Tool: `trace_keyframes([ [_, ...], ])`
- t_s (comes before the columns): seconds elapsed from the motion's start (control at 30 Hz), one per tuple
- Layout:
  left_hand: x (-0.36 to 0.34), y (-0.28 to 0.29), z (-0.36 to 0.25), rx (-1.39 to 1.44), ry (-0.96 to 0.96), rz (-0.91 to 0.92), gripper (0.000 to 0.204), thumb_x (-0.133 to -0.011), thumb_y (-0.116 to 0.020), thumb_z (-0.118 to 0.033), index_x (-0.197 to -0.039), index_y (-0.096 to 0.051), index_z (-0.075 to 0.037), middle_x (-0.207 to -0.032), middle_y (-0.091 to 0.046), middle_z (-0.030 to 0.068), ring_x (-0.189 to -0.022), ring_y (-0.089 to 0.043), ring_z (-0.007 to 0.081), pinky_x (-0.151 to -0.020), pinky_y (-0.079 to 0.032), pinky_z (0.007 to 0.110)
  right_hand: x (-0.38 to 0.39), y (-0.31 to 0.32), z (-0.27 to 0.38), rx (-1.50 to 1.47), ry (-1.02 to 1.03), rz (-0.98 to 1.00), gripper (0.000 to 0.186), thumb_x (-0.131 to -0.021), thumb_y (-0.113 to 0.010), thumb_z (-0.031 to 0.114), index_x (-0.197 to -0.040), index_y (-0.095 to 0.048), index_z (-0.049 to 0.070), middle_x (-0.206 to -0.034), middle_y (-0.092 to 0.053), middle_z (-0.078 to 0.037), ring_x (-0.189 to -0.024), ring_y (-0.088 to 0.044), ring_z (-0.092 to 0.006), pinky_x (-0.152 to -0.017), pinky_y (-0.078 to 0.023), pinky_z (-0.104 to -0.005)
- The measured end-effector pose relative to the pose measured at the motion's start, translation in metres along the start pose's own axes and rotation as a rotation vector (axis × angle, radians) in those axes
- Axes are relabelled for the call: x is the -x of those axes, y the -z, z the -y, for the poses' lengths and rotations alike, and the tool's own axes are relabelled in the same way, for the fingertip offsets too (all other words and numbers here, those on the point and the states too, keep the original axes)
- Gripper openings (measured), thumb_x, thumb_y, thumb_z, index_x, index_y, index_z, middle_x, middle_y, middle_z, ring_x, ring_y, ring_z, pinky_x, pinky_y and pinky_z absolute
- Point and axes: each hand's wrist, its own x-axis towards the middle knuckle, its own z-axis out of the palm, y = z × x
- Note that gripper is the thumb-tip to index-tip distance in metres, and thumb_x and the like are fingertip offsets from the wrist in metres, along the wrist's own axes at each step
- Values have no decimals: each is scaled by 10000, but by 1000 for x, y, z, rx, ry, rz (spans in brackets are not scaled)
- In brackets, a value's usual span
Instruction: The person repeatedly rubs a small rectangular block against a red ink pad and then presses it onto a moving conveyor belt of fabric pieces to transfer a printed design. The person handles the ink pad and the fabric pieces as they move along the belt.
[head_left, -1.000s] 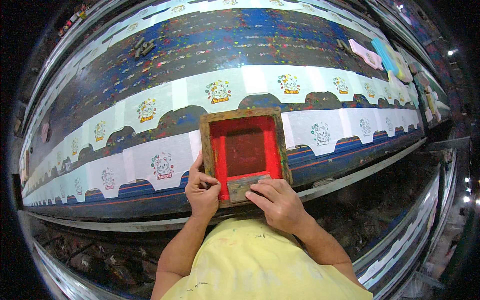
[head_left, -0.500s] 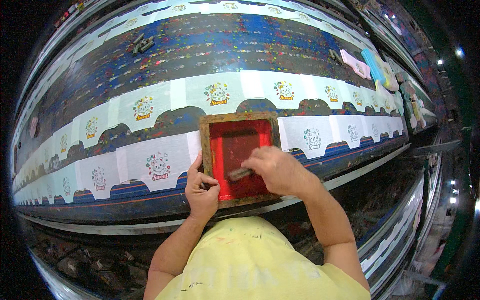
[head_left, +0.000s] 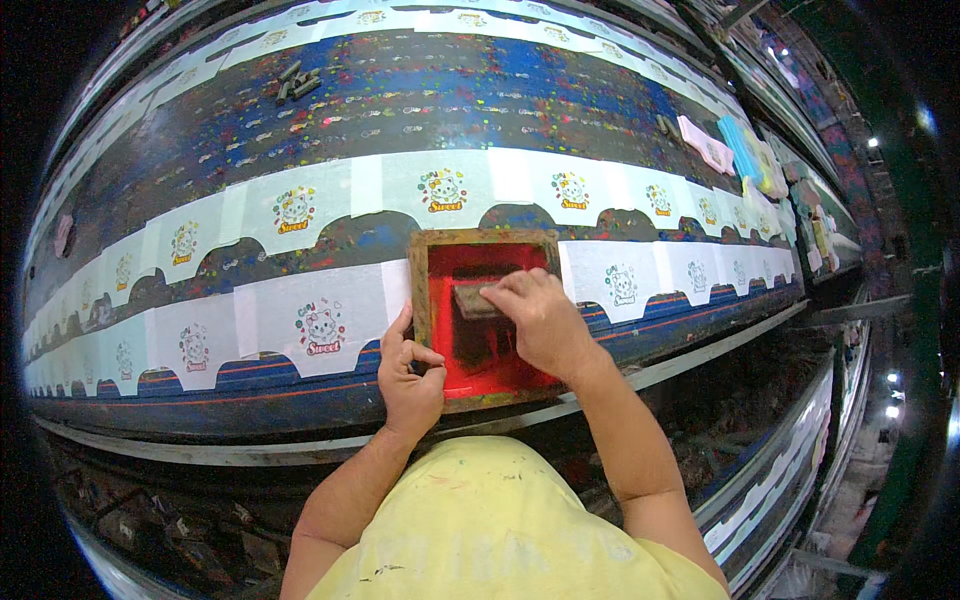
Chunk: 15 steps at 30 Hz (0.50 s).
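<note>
A small wooden-framed printing screen flooded with red ink (head_left: pixel 487 315) lies flat on the long paint-spattered blue worktop (head_left: pixel 400 100), over one of the white fabric pieces (head_left: pixel 320 320) laid in rows along it. The left hand (head_left: pixel 410 375) pinches the frame's left rail near its lower corner, fingers closed on the wood. The right hand (head_left: pixel 540 320) is closed around a short grey squeegee (head_left: pixel 476 301), pressing it onto the mesh in the upper half of the screen. The squeegee's long axis runs across the frame, left to right, and most of the inked mesh lies below it, toward the person's body. The right hand is on the blade; the left only holds the frame.
</note>
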Motion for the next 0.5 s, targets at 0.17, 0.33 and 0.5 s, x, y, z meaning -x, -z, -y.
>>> trace_keyframes([
  [0.17,-1,-1,-2,-10,6,-4,192,-781,-721,138,-804,-692,-50,-1753,-553,296,-1643,-522,405,-1329,-389,479,45,2,38,-22,-18,40,506,-842,-733,-35,-1340,-796,34,-1248,-742,-151,-1151,-683,-389,-1014,-556,-527],
  [0.33,-2,-1,-3,0,-28,-6,205,-778,-722,148,-805,-688,-52,-1746,-551,314,-1622,-550,397,-1317,-403,470,76,3,62,-32,-11,29,395,-924,-701,76,-1303,-811,49,-1220,-740,-128,-1123,-695,-364,-975,-553,-503],
  [0.5,-2,-1,-6,-3,-11,-2,209,-776,-715,157,-817,-680,-45,-1751,-543,318,-1620,-552,381,-1298,-416,451,93,8,62,-137,-32,91,451,-900,-795,97,-1350,-796,66,-1312,-733,-127,-1229,-682,-370,-1050,-550,-513],
])
